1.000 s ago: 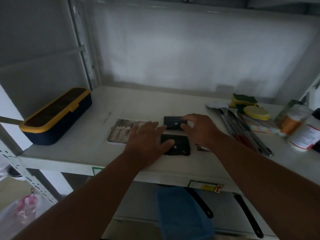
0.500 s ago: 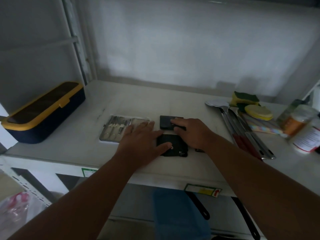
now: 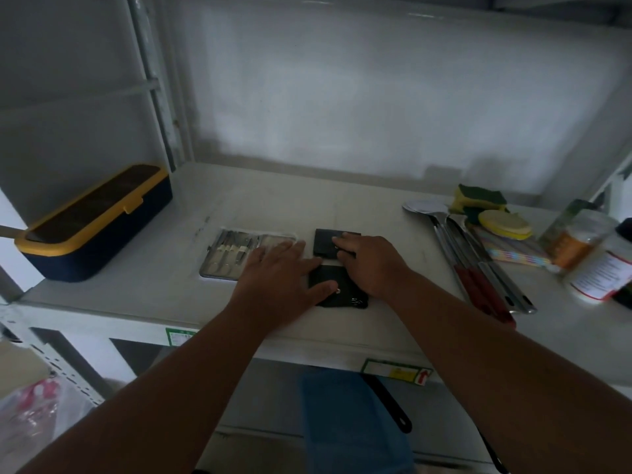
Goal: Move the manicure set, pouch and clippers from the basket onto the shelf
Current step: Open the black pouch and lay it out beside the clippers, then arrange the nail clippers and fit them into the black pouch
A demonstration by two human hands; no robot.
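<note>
An open manicure set (image 3: 227, 253) with metal tools lies flat on the white shelf (image 3: 273, 206). My left hand (image 3: 278, 278) rests palm down over its right end, its thumb on a black pouch (image 3: 349, 297) with a snap. My right hand (image 3: 367, 265) lies flat, fingertips on a black square flap (image 3: 326, 242) just behind the pouch. Both hands have spread fingers and grip nothing. The clippers and the basket are not visible.
A navy box with a yellow lid (image 3: 92, 220) stands at the shelf's left end. Metal utensils with red handles (image 3: 478, 265), sponges (image 3: 482, 200), a yellow disc (image 3: 504, 224) and jars (image 3: 581, 241) crowd the right. A blue cloth (image 3: 349, 415) hangs below.
My right hand has come down from hovering onto the black flap and stayed there. The left hand has kept its place on the set and pouch. The view has shifted slightly.
</note>
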